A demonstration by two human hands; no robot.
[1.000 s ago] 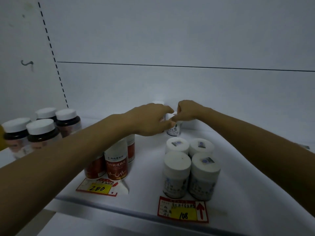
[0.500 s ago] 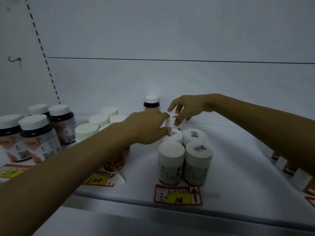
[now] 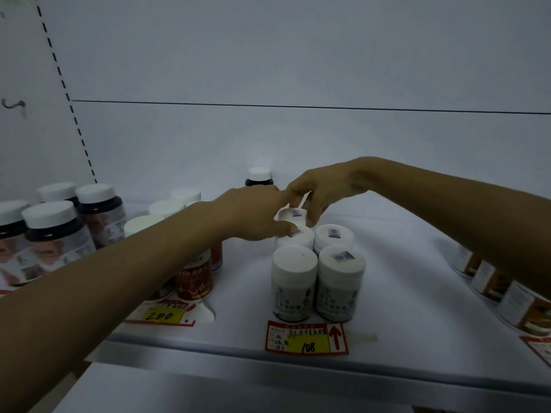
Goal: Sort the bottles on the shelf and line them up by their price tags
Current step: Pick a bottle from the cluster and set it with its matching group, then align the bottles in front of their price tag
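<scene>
Since half a second ago the right hand (image 3: 323, 196) has closed over the held bottle (image 3: 293, 215) and tipped it; before, its fingers only touched the cap. I see it pinching that small white bottle from above, fingers and thumb curled round it, just behind the four bottles (image 3: 340, 281). My left hand (image 3: 253, 217) has slid forward. Its thumb lies on the cap of the rear-left of the four and its fingers reach up to the right hand, but I cannot tell whether they grip anything. The four stand upright and touching, in a square behind the 108 tag (image 3: 307, 338) at the front edge of the shelf (image 3: 402, 308). Left of them, partly under my forearm, red bottles (image 3: 193, 283) stand behind the 200 tag (image 3: 162, 315). Dark jars (image 3: 56, 234) stand far left, and one dark bottle (image 3: 259, 175) is at the back wall.
</scene>
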